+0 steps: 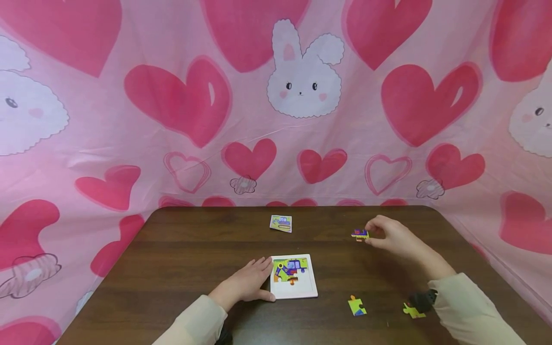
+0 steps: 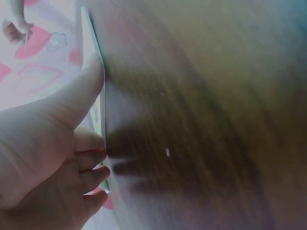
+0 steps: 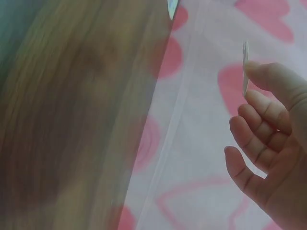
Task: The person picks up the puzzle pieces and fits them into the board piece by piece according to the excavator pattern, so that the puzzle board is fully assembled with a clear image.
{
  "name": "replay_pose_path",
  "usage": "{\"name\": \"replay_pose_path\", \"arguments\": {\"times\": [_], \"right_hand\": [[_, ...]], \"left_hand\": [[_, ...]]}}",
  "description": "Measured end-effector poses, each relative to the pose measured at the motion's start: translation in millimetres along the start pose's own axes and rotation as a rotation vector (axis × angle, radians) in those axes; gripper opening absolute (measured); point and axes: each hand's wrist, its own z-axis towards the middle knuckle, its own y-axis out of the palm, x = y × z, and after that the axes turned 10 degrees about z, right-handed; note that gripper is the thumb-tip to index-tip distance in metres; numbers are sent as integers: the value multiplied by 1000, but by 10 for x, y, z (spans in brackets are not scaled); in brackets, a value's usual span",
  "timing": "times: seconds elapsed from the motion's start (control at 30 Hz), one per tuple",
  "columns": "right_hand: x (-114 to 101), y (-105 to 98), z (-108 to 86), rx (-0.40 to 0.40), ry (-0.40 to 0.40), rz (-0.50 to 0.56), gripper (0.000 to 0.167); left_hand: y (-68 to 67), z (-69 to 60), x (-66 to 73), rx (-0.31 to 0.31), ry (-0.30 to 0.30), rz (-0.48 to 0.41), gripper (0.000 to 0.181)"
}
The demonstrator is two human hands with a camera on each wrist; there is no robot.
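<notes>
A white puzzle tray (image 1: 295, 291) holds a partly assembled digger picture. My left hand (image 1: 247, 280) lies against the tray's left edge, fingers extended and thumb at its lower corner; the left wrist view shows that hand (image 2: 57, 143) along the thin tray edge. My right hand (image 1: 398, 239), raised at the right, pinches a purple, red and yellow puzzle piece (image 1: 360, 234) between thumb and index finger. In the right wrist view the piece (image 3: 245, 69) is seen edge-on in the right hand (image 3: 273, 129), other fingers loosely bent.
Two loose pieces lie on the brown table (image 1: 194, 249): a green and blue one (image 1: 357, 305) right of the tray, and a yellow-green one (image 1: 414, 311) beside the right wrist. A small picture card (image 1: 281, 223) lies behind the tray. A pink heart-patterned cloth (image 1: 254, 120) hangs behind.
</notes>
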Motion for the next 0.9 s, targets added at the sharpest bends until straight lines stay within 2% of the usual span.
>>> {"name": "replay_pose_path", "arguments": {"times": [0.43,0.73,0.9], "right_hand": [[-402,575,213,-90,-111,-40,24],[-573,1000,236,-179,-66,-19,23],[-614,1154,231,-228,-51,4,23]], "left_hand": [[6,-4,-4,2,5,5,83],[0,-12,9,14,10,15,82],[-3,-16,9,18,13,15,82]]}}
